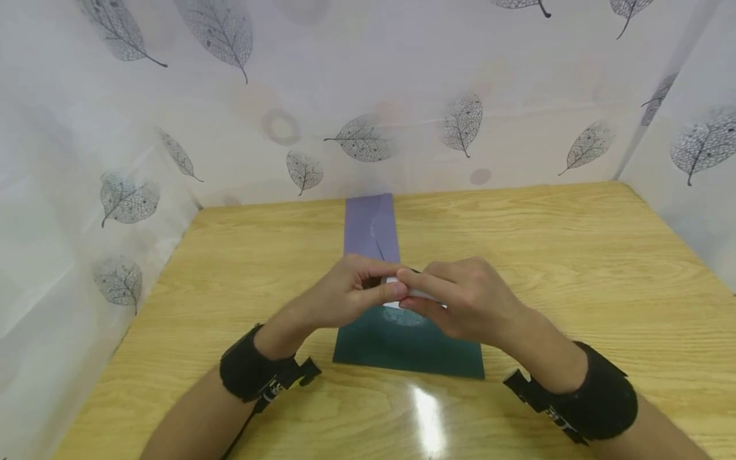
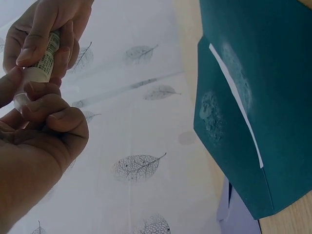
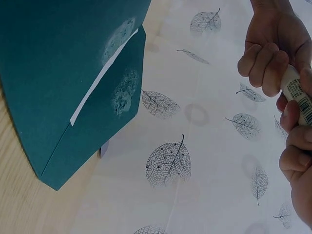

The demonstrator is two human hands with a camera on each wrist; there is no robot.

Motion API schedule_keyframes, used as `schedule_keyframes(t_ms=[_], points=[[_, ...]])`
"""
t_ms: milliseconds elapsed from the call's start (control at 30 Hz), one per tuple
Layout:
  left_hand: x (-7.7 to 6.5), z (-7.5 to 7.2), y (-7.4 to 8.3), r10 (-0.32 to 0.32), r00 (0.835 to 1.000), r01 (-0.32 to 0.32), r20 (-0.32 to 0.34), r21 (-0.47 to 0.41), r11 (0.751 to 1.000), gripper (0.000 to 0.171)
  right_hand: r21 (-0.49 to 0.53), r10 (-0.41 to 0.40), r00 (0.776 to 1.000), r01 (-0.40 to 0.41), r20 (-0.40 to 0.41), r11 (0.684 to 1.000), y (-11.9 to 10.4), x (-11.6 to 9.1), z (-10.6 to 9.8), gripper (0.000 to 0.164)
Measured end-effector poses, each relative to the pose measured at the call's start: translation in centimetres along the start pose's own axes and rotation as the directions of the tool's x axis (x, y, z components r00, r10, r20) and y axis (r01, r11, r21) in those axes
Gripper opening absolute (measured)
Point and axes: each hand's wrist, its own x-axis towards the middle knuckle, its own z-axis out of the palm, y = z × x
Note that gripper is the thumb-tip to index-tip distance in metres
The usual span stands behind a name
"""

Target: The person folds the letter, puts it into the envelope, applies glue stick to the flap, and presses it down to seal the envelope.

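Above the green envelope [image 1: 408, 348], both hands meet at a glue stick [image 2: 47, 58]. My right hand [image 1: 468, 297] grips its printed barrel, and a barcode shows on the label in the right wrist view. At the other end, the fingers of my left hand [image 1: 345, 294] pinch the whitish cap [image 2: 35, 74]. How far the cap sits on the stick I cannot tell. The envelope's flap is raised from its body. Wet-looking glue patches [image 2: 212, 117] mark both the flap and the body, with a strip of white paper [image 2: 239, 105] at the opening.
Behind the green envelope lies a purple envelope [image 1: 368, 220], reaching to the back of the wooden table [image 1: 259, 255]. A white curtain with leaf prints [image 1: 402, 83] hangs along the back and sides. Each wrist wears a black band [image 1: 598, 396] with a small camera.
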Motion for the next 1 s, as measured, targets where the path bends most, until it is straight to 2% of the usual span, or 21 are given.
schedule_keyframes(t_ms=[167,333,400,467,567,667,733,800,867,1000], points=[[0.1,-0.2,0.1,0.009,1.0,-0.009,0.002,-0.015,1.0,0.024,0.01,-0.015,1.0,0.015,-0.008,1.0,0.2,0.2,-0.2,0.04],[0.1,-1.1,0.6,-0.031,1.0,0.031,-0.007,-0.04,0.999,0.034,-0.011,-0.03,1.0,0.03,0.0,0.999,0.5,0.7,-0.6,0.053],[-0.1,-1.6,1.0,-0.038,0.999,0.038,-0.03,0.009,0.999,0.039,-0.016,-0.025,1.0,0.025,0.006,1.0,0.6,0.8,-0.9,0.053],[-0.3,-2.2,1.5,-0.031,0.997,0.037,-0.065,0.095,0.995,0.047,-0.01,-0.02,1.0,0.02,0.004,1.0,0.7,0.9,-1.1,0.052],[-0.7,-3.2,2.1,-0.015,0.989,0.048,-0.148,0.223,0.974,0.057,0.003,-0.01,1.0,0.01,0.007,1.0,0.6,1.0,-1.1,0.052],[-0.7,-3.9,2.4,-0.029,0.975,0.096,-0.219,0.303,0.948,0.051,0.0,0.002,1.0,-0.002,0.006,1.0,0.6,0.9,-1.0,0.051],[-0.6,-4.2,2.6,-0.047,0.967,0.142,-0.25,0.375,0.916,0.044,-0.004,0.012,1.0,-0.012,0.002,1.0,0.6,0.7,-0.9,0.048],[-0.7,-4.5,2.6,-0.083,0.96,0.2,-0.266,0.451,0.87,0.038,-0.006,0.028,1.0,-0.028,-0.001,1.0,0.6,0.5,-0.8,0.041],[-0.8,-4.6,2.6,-0.13,0.951,0.263,-0.279,0.52,0.813,0.034,-0.006,0.043,0.999,-0.043,-0.001,0.999,0.6,0.4,-0.8,0.038],[-1.2,-5.0,2.0,-0.213,0.928,0.366,-0.306,0.634,0.681,0.032,0.0,0.06,0.998,-0.06,-0.005,0.998,0.5,0.6,-0.7,0.041]])
